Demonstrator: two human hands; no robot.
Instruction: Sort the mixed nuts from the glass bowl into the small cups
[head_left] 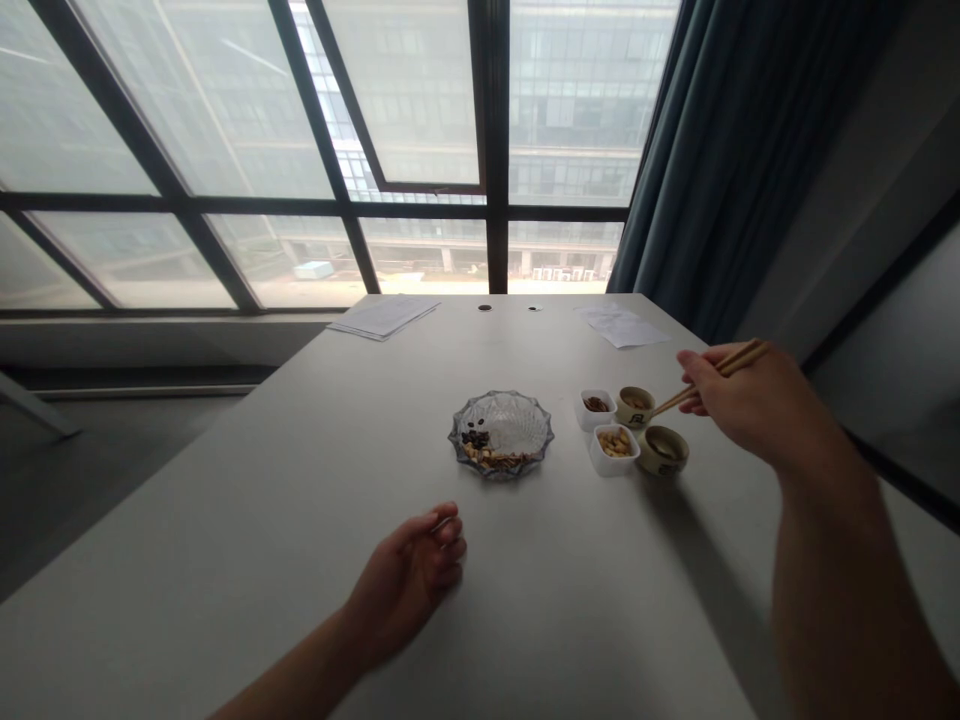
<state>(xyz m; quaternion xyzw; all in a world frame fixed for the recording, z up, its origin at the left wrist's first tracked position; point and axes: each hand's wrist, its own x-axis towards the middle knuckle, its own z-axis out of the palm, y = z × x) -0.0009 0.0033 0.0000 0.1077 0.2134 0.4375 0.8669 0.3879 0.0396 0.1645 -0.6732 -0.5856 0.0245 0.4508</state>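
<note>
My right hand (735,395) is closed around a pair of wooden chopsticks (686,395). Their tips reach down to the left, between two small beige cups. The farther cup (637,407) has a dark character on its side and brownish contents; the nearer cup (664,450) shows no clear contents. Left of them stand two white square dishes: the back dish (581,412) with dark brown pieces, the front dish (611,468) with yellowish nuts. Nearest my left hand (416,570), which rests on the table with fingers curled in and nothing visible in them, is a glass plate (517,415) holding dark beans and dried bits.
The white table (315,480) runs toward large windows. Paper stacks (386,316) lie at its far left, and loose sheets (622,326) at its far right. Two small round dark spots sit near the back edge. A blue curtain (690,170) hangs on the right.
</note>
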